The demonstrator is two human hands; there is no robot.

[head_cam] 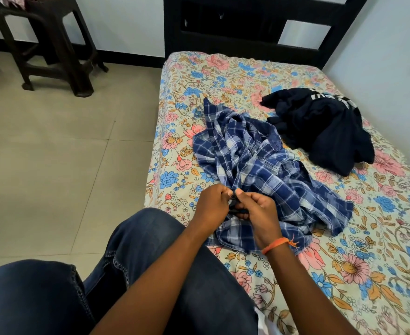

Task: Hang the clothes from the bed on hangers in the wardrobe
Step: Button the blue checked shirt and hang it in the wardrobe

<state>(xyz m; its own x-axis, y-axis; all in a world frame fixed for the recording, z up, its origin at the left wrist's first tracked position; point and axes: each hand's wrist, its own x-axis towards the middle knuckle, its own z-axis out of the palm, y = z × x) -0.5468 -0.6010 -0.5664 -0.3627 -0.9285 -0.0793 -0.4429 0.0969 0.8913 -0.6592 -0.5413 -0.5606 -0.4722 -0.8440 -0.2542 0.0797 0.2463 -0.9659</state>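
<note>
A blue and white plaid shirt [259, 160] lies crumpled on the floral bed sheet [344, 250], near the bed's left edge. My left hand [211, 201] and my right hand [259, 209] both pinch the shirt's near edge, close together, around a small dark button. An orange thread band circles my right wrist. Further back on the right lies a dark navy garment [324, 131] with white stripes, bunched up and apart from the plaid shirt. No hanger or wardrobe is in view.
My knees in blue jeans [150, 274] are at the bed's near left corner. A dark plastic stool [54, 44] stands on the tiled floor at the back left. A dark headboard [247, 27] and a pale wall border the bed.
</note>
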